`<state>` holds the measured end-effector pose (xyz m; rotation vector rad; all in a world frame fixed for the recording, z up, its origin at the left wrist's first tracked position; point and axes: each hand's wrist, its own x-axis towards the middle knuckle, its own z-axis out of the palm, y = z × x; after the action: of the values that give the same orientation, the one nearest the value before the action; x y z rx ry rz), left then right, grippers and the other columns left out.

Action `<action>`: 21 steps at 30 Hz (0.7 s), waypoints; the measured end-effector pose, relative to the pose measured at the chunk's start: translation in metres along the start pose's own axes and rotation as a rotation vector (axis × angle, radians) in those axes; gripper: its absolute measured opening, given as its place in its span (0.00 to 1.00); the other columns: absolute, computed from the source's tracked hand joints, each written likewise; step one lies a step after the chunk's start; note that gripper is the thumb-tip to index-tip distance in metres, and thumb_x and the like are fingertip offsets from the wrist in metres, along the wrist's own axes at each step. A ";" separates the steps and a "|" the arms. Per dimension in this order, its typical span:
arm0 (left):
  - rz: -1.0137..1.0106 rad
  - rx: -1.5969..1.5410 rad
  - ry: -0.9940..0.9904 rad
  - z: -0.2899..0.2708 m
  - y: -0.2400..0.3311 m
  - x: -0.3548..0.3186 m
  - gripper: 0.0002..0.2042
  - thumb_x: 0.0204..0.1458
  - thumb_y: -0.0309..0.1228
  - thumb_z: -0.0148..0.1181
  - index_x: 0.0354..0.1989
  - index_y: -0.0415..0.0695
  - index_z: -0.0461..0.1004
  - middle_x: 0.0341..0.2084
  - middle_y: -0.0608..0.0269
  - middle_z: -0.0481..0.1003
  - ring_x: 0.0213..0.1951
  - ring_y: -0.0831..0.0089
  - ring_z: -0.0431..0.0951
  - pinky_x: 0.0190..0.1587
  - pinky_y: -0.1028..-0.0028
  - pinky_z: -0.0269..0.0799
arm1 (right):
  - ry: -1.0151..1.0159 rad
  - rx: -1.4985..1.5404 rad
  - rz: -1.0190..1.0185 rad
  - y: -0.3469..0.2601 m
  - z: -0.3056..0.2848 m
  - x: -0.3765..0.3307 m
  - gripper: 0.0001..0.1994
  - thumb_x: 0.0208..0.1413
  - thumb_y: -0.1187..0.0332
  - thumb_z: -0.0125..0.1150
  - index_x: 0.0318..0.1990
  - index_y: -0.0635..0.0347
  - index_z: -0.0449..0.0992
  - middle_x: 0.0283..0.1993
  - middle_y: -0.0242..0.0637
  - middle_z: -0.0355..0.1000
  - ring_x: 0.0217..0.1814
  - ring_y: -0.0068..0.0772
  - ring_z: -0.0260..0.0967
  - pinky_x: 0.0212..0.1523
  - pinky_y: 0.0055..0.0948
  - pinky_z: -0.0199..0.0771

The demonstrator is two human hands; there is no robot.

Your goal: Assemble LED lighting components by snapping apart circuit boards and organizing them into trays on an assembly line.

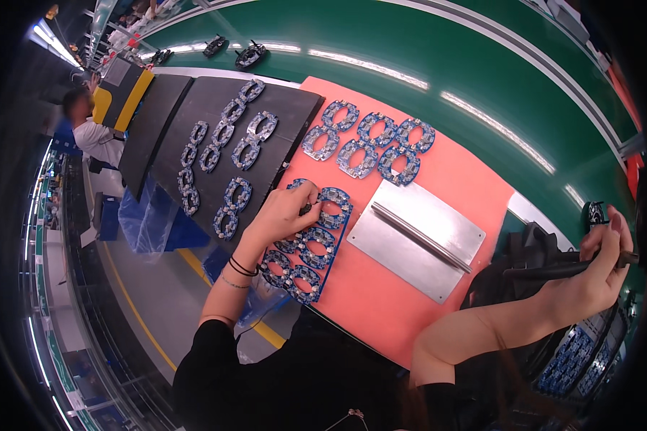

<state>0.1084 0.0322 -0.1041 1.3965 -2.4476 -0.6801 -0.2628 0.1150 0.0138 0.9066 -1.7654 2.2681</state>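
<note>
A panel of blue ring-shaped circuit boards lies at the left edge of the pink mat. My left hand is over its upper part with the fingers curled together. A small dark thing shows between them, too hidden to name. Far to the right, my right hand is raised with its fingers bent around a dark, handle-like thing, only partly visible. Close to those fingertips is a black ring-like part on the green surface. Whether the fingers touch it, I cannot tell.
On the pink mat lie several paired boards and a metal plate with a bar across it. More boards rest on the black mat. Black parts sit on the green belt. A person is at far left.
</note>
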 end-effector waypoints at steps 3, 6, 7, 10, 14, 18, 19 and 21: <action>-0.015 0.028 0.018 0.002 -0.002 -0.001 0.09 0.50 0.32 0.60 0.34 0.43 0.68 0.22 0.60 0.74 0.23 0.57 0.76 0.27 0.64 0.70 | -0.016 0.018 0.043 0.003 -0.005 0.001 0.11 0.60 0.74 0.53 0.44 0.75 0.76 0.23 0.31 0.62 0.24 0.15 0.50 0.27 0.16 0.47; 0.062 0.067 0.064 0.005 -0.002 0.001 0.10 0.51 0.33 0.60 0.34 0.43 0.68 0.22 0.60 0.75 0.23 0.57 0.76 0.27 0.64 0.70 | 0.010 0.013 0.027 0.002 -0.003 0.001 0.11 0.60 0.74 0.53 0.44 0.74 0.76 0.23 0.30 0.61 0.24 0.14 0.50 0.27 0.16 0.47; 0.058 0.072 0.073 0.006 -0.003 0.000 0.10 0.51 0.33 0.60 0.34 0.43 0.68 0.22 0.60 0.75 0.23 0.57 0.76 0.27 0.64 0.70 | -0.008 0.024 0.031 0.004 -0.005 0.002 0.10 0.60 0.74 0.53 0.43 0.73 0.77 0.22 0.29 0.61 0.24 0.14 0.49 0.27 0.17 0.47; 0.078 0.129 0.075 0.007 -0.003 -0.001 0.11 0.51 0.35 0.60 0.35 0.44 0.67 0.22 0.60 0.75 0.23 0.57 0.76 0.27 0.62 0.70 | -0.030 0.034 0.016 0.004 -0.006 0.002 0.10 0.60 0.74 0.53 0.43 0.72 0.77 0.22 0.29 0.60 0.24 0.14 0.49 0.27 0.17 0.46; 0.068 0.157 0.066 0.010 -0.002 -0.004 0.10 0.52 0.35 0.60 0.34 0.44 0.66 0.20 0.59 0.75 0.24 0.54 0.77 0.27 0.60 0.70 | -0.015 0.018 0.023 0.003 -0.008 0.001 0.10 0.61 0.74 0.53 0.44 0.72 0.77 0.22 0.28 0.59 0.24 0.14 0.49 0.28 0.17 0.46; 0.038 0.101 0.086 0.013 -0.002 -0.007 0.08 0.53 0.32 0.59 0.35 0.44 0.67 0.21 0.58 0.76 0.24 0.55 0.77 0.28 0.61 0.71 | -0.025 0.041 0.031 0.005 -0.013 0.004 0.10 0.61 0.74 0.54 0.44 0.73 0.76 0.21 0.27 0.58 0.24 0.14 0.49 0.28 0.17 0.47; 0.029 0.088 0.078 0.013 -0.001 -0.007 0.08 0.54 0.31 0.58 0.35 0.43 0.67 0.22 0.58 0.76 0.25 0.55 0.78 0.28 0.62 0.71 | -0.028 0.036 0.035 0.006 -0.014 0.004 0.10 0.61 0.74 0.54 0.44 0.73 0.76 0.21 0.27 0.57 0.24 0.14 0.49 0.28 0.17 0.47; 0.066 0.030 0.202 0.014 0.001 -0.008 0.07 0.54 0.30 0.59 0.36 0.44 0.68 0.22 0.58 0.76 0.25 0.56 0.78 0.28 0.63 0.72 | -0.027 0.050 0.036 0.003 -0.009 0.002 0.10 0.61 0.74 0.54 0.44 0.73 0.76 0.21 0.27 0.57 0.24 0.14 0.49 0.28 0.17 0.47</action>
<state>0.1057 0.0430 -0.1160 1.3188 -2.3421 -0.4650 -0.2691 0.1222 0.0113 0.9252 -1.7577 2.3430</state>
